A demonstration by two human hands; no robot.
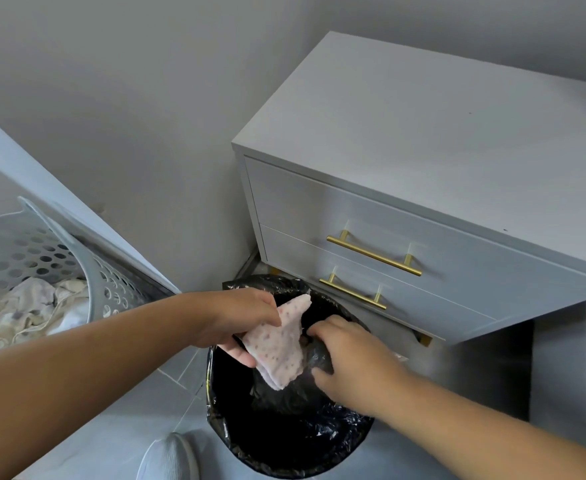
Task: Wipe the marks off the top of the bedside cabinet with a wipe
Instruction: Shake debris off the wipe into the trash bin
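The grey bedside cabinet (423, 126) stands at the upper right, its bare top showing a tiny dark speck or two. My left hand (239, 317) pinches a crumpled pinkish wipe (281, 344) dotted with dark spots, holding it over the open bin (284, 445). My right hand (350, 358) grips a fold of the black bin liner (315, 355) right beside the wipe. Both hands hover above the bin mouth, below the cabinet's drawers.
Two drawers carry gold bar handles (374, 254). A grey perforated laundry basket (42, 258) with cloth inside sits at the left against a white sloping panel. A white slipper (170, 459) shows at the bottom. Tiled floor surrounds the bin.
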